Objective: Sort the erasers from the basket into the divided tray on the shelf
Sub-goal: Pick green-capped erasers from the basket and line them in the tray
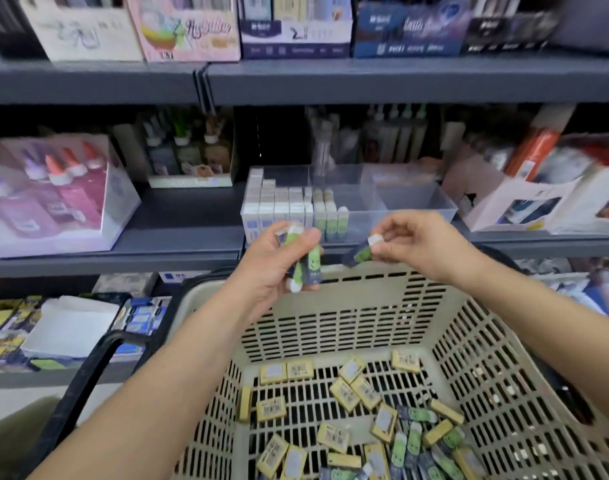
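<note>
While held over the far rim of the basket (393, 289), left hand (279, 261): gripped several green-sleeved erasers (311, 266).
Right hand (424, 244): pinched one green eraser (362, 252).
Divided tray (417, 206): on grey shelf (185, 209), just beyond the hands.
Basket floor: loose erasers (344, 393) scattered.

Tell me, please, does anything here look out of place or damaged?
Nothing stands out. The erasers in the basket lie jumbled as unsorted stock; those in the tray stand in neat rows.

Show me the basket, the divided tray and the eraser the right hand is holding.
basket (348, 297): head view, far wall.
divided tray (400, 218): head view, clear front wall.
eraser (361, 254): head view, green sleeve, pinched by right hand (426, 243).
</note>
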